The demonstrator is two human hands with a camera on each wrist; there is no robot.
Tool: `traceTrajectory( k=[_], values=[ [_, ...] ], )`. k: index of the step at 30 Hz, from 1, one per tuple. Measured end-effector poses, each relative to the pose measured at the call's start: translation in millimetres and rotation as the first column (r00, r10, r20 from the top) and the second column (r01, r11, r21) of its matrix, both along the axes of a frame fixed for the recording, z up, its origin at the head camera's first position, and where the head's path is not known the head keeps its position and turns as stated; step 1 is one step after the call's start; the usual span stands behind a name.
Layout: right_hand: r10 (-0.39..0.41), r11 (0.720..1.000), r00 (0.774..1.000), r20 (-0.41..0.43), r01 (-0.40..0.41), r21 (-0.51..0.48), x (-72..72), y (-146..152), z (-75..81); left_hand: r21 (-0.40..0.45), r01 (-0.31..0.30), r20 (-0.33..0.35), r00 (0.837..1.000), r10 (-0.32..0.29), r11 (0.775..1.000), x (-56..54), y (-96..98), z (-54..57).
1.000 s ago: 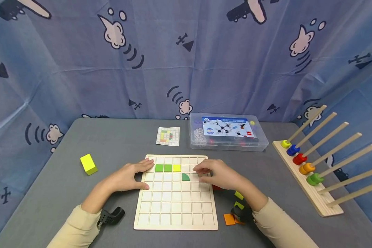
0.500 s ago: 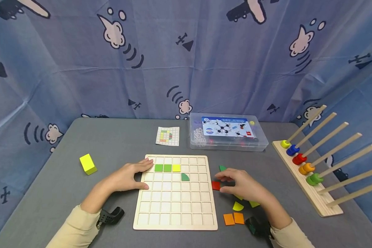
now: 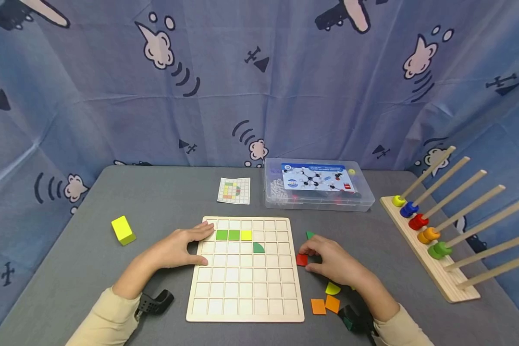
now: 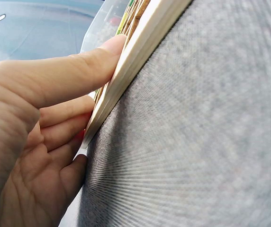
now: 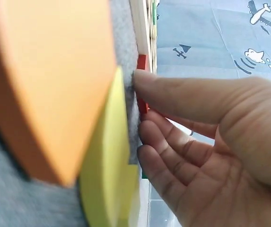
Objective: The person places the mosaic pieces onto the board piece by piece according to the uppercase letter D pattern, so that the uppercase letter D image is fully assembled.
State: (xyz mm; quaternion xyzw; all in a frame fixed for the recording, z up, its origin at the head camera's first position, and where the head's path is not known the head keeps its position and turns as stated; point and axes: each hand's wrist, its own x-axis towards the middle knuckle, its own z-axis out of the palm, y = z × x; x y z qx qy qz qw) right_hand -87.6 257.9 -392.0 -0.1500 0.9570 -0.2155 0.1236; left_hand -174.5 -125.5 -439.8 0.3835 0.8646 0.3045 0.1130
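A pale wooden grid board (image 3: 238, 288) lies flat on the grey table. Its upper cells hold two green squares (image 3: 227, 235), a yellow square (image 3: 246, 235) and a green quarter-circle (image 3: 258, 247). My left hand (image 3: 179, 247) rests along the board's left edge, fingers extended; its thumb (image 4: 93, 71) presses the rim in the left wrist view. Just right of the board lies a red square tile (image 3: 302, 260). My right hand (image 3: 335, 262) is low beside it, thumb and index fingertips spread at its sides. The right wrist view shows the red tile (image 5: 142, 85) partly behind the thumb.
Orange squares (image 3: 318, 306), a yellow quarter-circle (image 3: 332, 288) and a green piece (image 3: 309, 235) lie around my right hand. A pattern card (image 3: 234, 191), a clear plastic box (image 3: 320, 185) and a yellow block (image 3: 123, 230) stand farther off. A peg rack (image 3: 432, 250) is at right.
My right hand has moved from over the board to the right, down beside the red tile, then slightly closer to it. The left hand stays on the board's edge.
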Motion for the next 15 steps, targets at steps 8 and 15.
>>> traceTrajectory(
  k=[8,15],
  values=[
    [0.023,1.0,0.999,-0.027,-0.023,0.0,0.4,0,7.0,-0.012,-0.009,0.031,0.999,0.01,1.0,-0.1,-0.5,-1.4],
    [0.042,0.998,0.997,-0.071,-0.045,-0.043,3.5,-11,14.8,-0.006,0.0,0.04,0.999,0.0,1.0,-0.5,-0.6,-1.9]
  ],
)
